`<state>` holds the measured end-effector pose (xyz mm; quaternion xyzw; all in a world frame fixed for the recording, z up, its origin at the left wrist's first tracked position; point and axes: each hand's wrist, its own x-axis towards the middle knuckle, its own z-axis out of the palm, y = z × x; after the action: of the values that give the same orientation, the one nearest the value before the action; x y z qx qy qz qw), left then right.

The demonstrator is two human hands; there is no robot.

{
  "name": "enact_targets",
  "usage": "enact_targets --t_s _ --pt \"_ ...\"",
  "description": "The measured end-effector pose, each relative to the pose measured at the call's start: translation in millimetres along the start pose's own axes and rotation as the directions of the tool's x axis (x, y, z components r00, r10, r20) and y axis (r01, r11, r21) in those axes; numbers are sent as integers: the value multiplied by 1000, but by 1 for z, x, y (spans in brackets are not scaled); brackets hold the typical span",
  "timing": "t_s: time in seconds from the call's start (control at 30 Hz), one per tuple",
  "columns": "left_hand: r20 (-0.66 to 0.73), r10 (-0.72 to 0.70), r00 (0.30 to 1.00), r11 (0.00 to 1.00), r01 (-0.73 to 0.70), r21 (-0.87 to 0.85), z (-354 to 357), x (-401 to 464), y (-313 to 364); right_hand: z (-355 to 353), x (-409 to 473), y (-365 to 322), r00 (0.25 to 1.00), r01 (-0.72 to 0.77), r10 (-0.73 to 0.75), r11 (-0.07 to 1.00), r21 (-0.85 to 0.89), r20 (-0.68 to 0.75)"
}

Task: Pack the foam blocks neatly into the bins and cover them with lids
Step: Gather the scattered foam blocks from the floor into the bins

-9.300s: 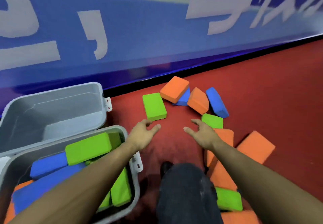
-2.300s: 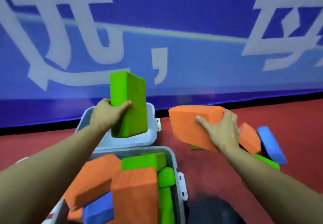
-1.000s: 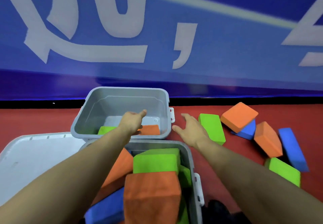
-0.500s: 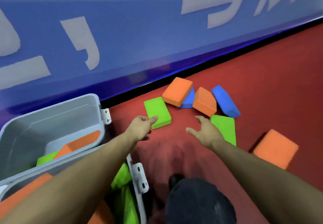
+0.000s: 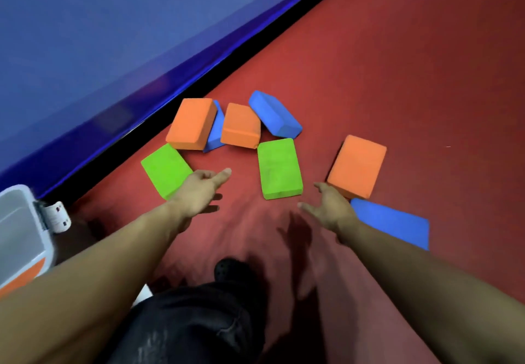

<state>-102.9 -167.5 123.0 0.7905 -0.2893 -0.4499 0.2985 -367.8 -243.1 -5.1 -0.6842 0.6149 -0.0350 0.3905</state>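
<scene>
Left hand open and empty over a green foam block, right hand open, empty, beside an orange foam block, red floor

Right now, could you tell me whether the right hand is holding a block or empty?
Empty: the right hand is open, fingers spread, beside the near orange block without gripping it.

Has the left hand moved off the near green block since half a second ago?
No. The left hand stays over the near corner of the same green block, beside the orange block.
</scene>
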Motion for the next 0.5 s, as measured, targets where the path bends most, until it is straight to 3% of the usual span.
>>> enact_targets --t_s 0.33,0.5 --pt "79 167 983 986 -168 11 24 -60 70 -60 -65 43 984 -120 127 991 61 -123" --pt "197 150 969 987 -158 24 103 1 60 -50 -49 91 949 -273 286 956 110 -131"
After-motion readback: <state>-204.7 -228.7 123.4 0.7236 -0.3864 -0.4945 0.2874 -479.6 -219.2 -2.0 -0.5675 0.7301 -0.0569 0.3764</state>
